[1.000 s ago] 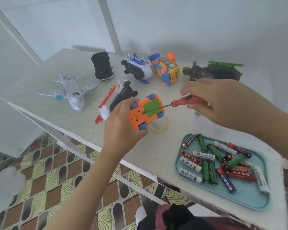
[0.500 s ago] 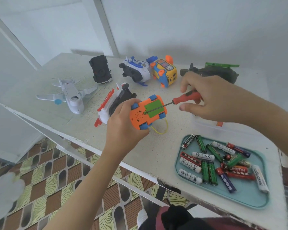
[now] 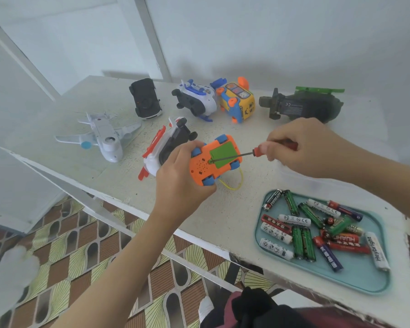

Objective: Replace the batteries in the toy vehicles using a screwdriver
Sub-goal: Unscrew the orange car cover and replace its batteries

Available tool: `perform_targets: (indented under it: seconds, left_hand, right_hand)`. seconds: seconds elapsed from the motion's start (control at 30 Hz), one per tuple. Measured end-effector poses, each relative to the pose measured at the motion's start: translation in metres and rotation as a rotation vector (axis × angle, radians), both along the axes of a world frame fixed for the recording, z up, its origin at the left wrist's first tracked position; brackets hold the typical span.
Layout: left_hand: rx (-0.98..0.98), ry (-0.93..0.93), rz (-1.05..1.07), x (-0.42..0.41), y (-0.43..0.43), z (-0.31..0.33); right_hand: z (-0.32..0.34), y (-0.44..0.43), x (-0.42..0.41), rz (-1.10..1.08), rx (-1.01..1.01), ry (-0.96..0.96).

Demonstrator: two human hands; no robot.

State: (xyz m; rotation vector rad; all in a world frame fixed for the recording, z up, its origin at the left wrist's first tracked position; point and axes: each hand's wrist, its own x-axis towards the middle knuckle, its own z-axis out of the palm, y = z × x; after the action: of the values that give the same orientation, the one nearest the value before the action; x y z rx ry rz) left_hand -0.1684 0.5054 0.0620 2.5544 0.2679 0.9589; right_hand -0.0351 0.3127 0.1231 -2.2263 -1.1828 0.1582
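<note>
orange car between hands, perhaps aloft

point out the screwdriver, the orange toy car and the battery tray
screwdriver [image 3: 234, 156]: head view, on the metal shaft
orange toy car [image 3: 200, 165]: head view, on its orange underside
battery tray [image 3: 357, 278]: head view, on bare teal floor near the front rim

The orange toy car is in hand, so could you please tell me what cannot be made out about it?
Head view:
Screw on the orange car: too small, covered by the screwdriver tip.
Any batteries inside: hidden by the green cover.
Car's top side: faces away, wrapped by the left hand.
Screwdriver handle: mostly hidden by the right hand.
</note>
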Motion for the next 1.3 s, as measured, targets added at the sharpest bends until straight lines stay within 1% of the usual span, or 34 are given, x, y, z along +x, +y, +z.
perform_targets:
  seconds: [0.03,0.07,0.17,0.2,0.23,0.27,0.33,0.37,0.4,0.43,0.47,0.5,0.57,0.6,0.63,0.67,0.7,0.73,0.77,0.8,0.83,0.93,0.97,1.0,1.1,1.17,1.23,1.3]
  left_hand:
    - [0.006,-0.002,-0.006,0.0,0.0,0.0]
    - [0.01,-0.002,-0.011,0.001,0.0,0.0]
    - [0.0,0.008,-0.009,0.001,0.001,0.0]
    - [-0.008,0.016,-0.007,0.001,0.002,0.001]
    - [-0.013,0.025,-0.007,0.001,0.002,0.001]
    - [-0.014,0.031,-0.009,0.001,0.003,0.001]
    - [-0.013,0.035,-0.007,0.001,0.005,0.002]
    - [-0.01,0.036,-0.007,0.0,0.005,0.002]
    - [-0.006,0.032,-0.012,0.0,0.005,0.002]
    - [0.001,0.024,-0.022,0.001,0.004,0.002]
    - [0.01,0.016,-0.035,0.001,0.004,0.002]
    - [0.02,0.014,-0.043,0.001,0.003,0.002]
    - [0.026,0.021,-0.045,0.003,0.002,0.002]
    - [0.026,0.021,-0.046,0.003,0.002,0.002]
    - [0.026,0.016,-0.047,0.003,0.001,0.002]
    - [0.026,0.01,-0.049,0.003,0.0,0.002]
    - [0.019,0.004,-0.049,0.003,-0.001,0.001]
    - [0.008,-0.001,-0.049,0.002,-0.001,0.0]
    - [-0.003,-0.003,-0.049,0.002,-0.001,-0.001]
    - [-0.007,-0.003,-0.05,0.001,-0.001,-0.001]
    - [-0.003,-0.002,-0.049,0.001,-0.001,-0.002]
    - [-0.003,-0.01,-0.035,-0.001,-0.003,-0.004]
    - [-0.015,-0.014,-0.024,-0.002,-0.004,-0.004]
    - [-0.024,-0.016,-0.012,-0.002,-0.004,-0.004]
    - [-0.023,-0.009,0.0,-0.004,-0.003,-0.004]
    - [-0.02,-0.009,-0.001,-0.004,-0.002,-0.004]
    - [-0.015,-0.014,0.0,-0.004,-0.002,-0.005]
    - [-0.01,-0.014,-0.006,-0.004,-0.001,-0.005]
  right_hand:
    - [0.002,0.001,-0.001,-0.061,-0.036,0.118]
    - [0.003,0.002,-0.002,-0.131,-0.062,0.299]
    - [0.0,0.003,-0.008,-0.25,-0.081,1.009]
    - [-0.004,0.002,-0.01,-0.262,-0.059,1.171]
    - [-0.008,0.001,-0.012,-0.267,-0.037,1.284]
    - [-0.01,0.0,-0.014,-0.259,-0.019,1.35]
    - [-0.009,-0.003,-0.016,-0.209,0.003,1.357]
    - [-0.007,-0.005,-0.016,-0.165,0.01,1.312]
    - [-0.005,-0.006,-0.017,-0.124,0.021,1.229]
    - [-0.005,-0.007,-0.017,-0.108,0.041,1.098]
    - [-0.005,-0.009,-0.017,-0.105,0.075,0.907]
    - [-0.006,-0.01,-0.016,-0.092,0.121,0.641]
    - [-0.007,-0.013,-0.014,0.005,0.172,-0.047]
    - [-0.007,-0.014,-0.012,0.061,0.167,-0.35]
    - [-0.007,-0.015,-0.008,0.106,0.168,-0.593]
    - [-0.008,-0.015,-0.005,0.137,0.17,-0.761]
    - [-0.008,-0.014,-0.001,0.154,0.172,-0.861]
    - [-0.008,-0.013,0.001,0.162,0.159,-0.894]
    - [-0.007,-0.013,0.002,0.166,0.132,-0.858]
    - [-0.005,-0.013,0.002,0.16,0.1,-0.765]
    - [-0.003,-0.013,0.0,0.14,0.066,-0.629]
    - [-0.001,-0.01,-0.007,0.024,-0.057,-0.205]
    - [-0.003,-0.009,-0.01,-0.009,-0.07,-0.038]
    - [-0.004,-0.007,-0.014,-0.054,-0.056,0.171]
    - [-0.006,-0.005,-0.024,-0.236,0.009,0.946]
    - [-0.006,-0.006,-0.029,-0.291,0.022,1.343]
    - [-0.006,-0.008,-0.034,-0.304,0.068,1.621]
    - [-0.005,-0.007,-0.038,-0.288,0.117,1.769]
